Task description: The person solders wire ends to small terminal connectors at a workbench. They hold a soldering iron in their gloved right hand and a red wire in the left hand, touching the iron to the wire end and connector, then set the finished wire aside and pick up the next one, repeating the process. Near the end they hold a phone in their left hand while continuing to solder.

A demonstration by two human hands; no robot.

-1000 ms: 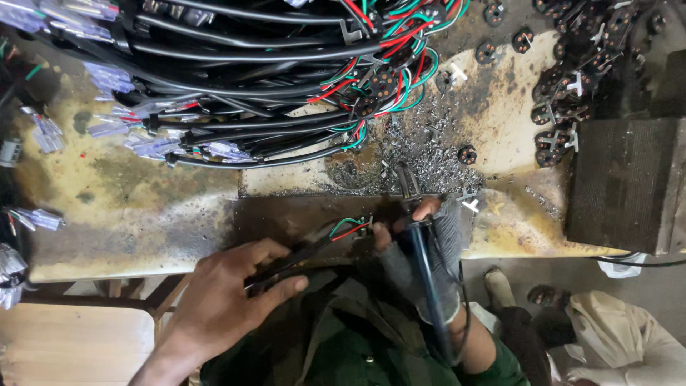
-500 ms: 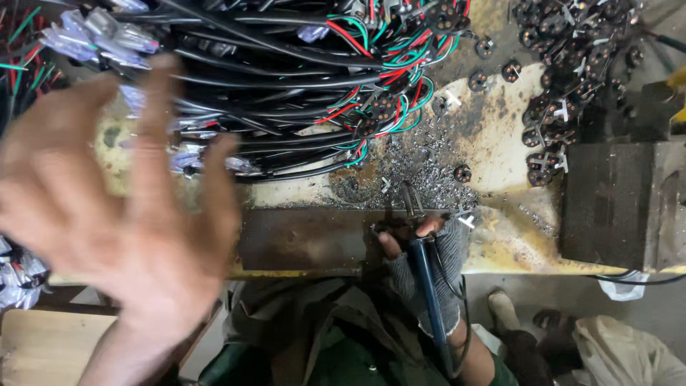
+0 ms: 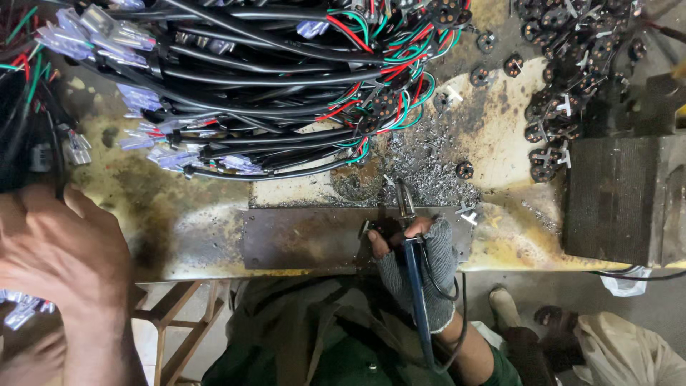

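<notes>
My right hand [image 3: 418,268], in a grey knit glove, grips a soldering iron [image 3: 413,286] with a dark blue handle; its metal tip [image 3: 404,200] rests on the dark metal plate [image 3: 307,239] near a heap of solder scraps [image 3: 429,168]. My left hand [image 3: 61,254] is bare, raised at the left edge with fingers curled, close to a dark bundle of cables [image 3: 28,121]; whether it grips them is hidden. A big pile of black wire harnesses [image 3: 271,78] with red and green wires and clear connectors lies on the bench behind.
Several small round black connector parts [image 3: 564,78] are scattered at the back right. A dark grey block [image 3: 622,200] stands at the right. The stained yellow bench [image 3: 164,207] ends at its front edge above a wooden stool frame [image 3: 171,314]. Another person's foot [image 3: 554,322] shows lower right.
My left hand left the wire end near the iron, swept up across the view and now sits at the far left by the cable bundle. The right hand kept holding the iron.
</notes>
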